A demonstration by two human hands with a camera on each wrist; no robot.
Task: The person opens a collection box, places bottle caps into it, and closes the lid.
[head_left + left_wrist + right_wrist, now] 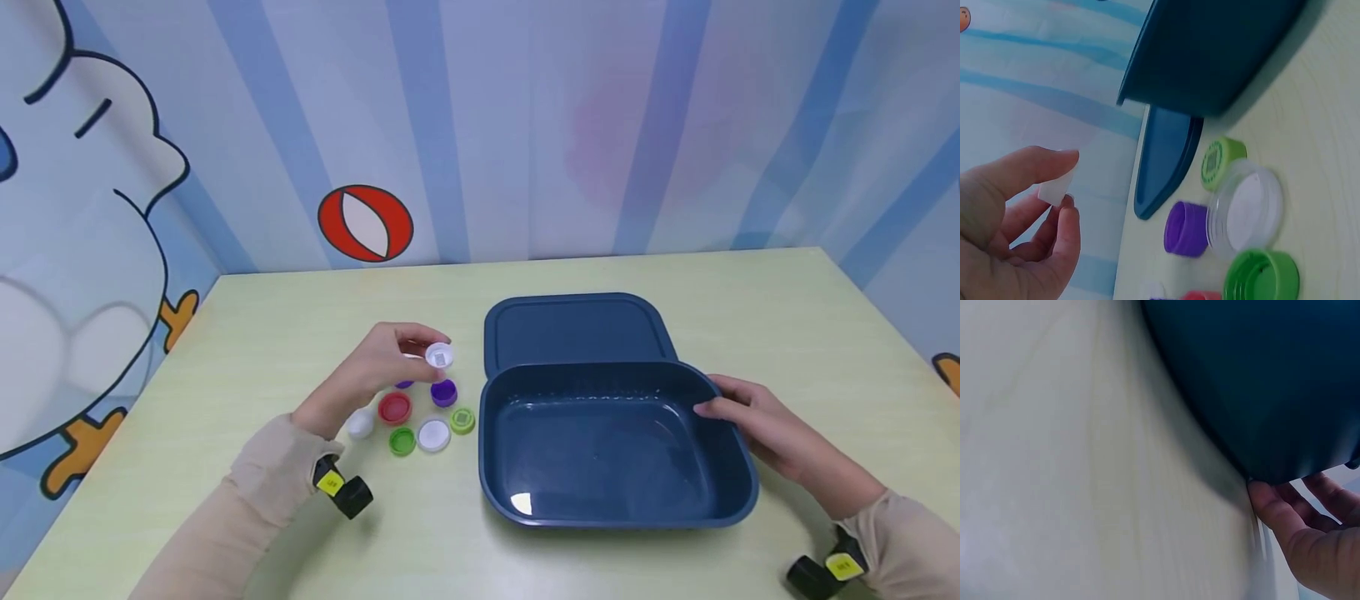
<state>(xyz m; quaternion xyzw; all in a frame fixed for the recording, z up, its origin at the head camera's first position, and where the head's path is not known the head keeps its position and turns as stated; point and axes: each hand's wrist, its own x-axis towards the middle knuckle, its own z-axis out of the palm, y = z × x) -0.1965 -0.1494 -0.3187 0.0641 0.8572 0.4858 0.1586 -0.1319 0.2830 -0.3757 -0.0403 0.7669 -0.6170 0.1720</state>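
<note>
My left hand (375, 362) pinches a small white bottle cap (439, 356) between thumb and fingers, raised above the table. In the left wrist view the cap (1055, 189) shows side-on at the fingertips. Below lie several loose caps: a purple cap (444, 393), a red cap (394, 408), a green cap (402, 442), a light green cap (462, 421) and a white lid with clear sides (1246, 209). A dark blue plastic bin (615, 450) stands to the right with nothing inside. My right hand (765, 429) grips its right rim, thumb over the edge.
Behind the bin, partly hidden by it, lies a flat dark blue lid (577, 333). Another white cap (361, 423) sits beside the left wrist. The pale wooden table (810, 333) meets a printed blue backdrop (495, 125) at its far edge.
</note>
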